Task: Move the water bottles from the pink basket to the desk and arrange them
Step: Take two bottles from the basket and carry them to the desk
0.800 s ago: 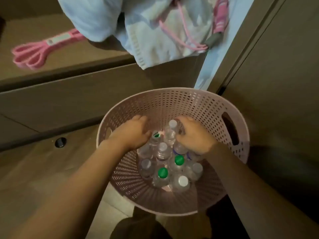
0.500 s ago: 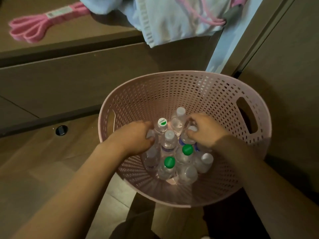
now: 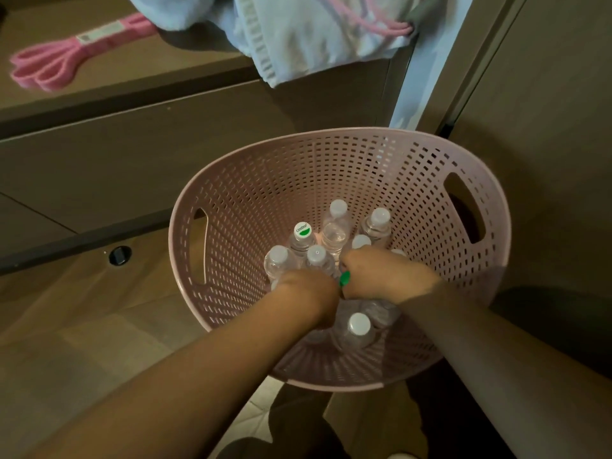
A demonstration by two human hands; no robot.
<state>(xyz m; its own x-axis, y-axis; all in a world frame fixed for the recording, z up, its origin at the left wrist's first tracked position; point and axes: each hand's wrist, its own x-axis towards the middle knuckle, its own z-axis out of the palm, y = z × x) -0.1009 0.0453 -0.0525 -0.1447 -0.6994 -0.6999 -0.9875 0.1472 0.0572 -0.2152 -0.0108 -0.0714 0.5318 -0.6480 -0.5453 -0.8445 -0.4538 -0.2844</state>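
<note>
- Bottles (image 3: 334, 233) are stood upright, long axes vertical, inside the pink basket (image 3: 430, 154).
- Left hand (image 3: 306, 293) and right hand (image 3: 384, 276) are closed over near bottles; contents of each grip cannot be told.

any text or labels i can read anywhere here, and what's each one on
"Cestbon", best reading and small: on the white and green cap of a bottle standing in the pink basket.
White tag on the pink band lying on the desk: print is there but too blurred to read.
Other bottle caps, such as the near white cap: no print can be seen.
</note>
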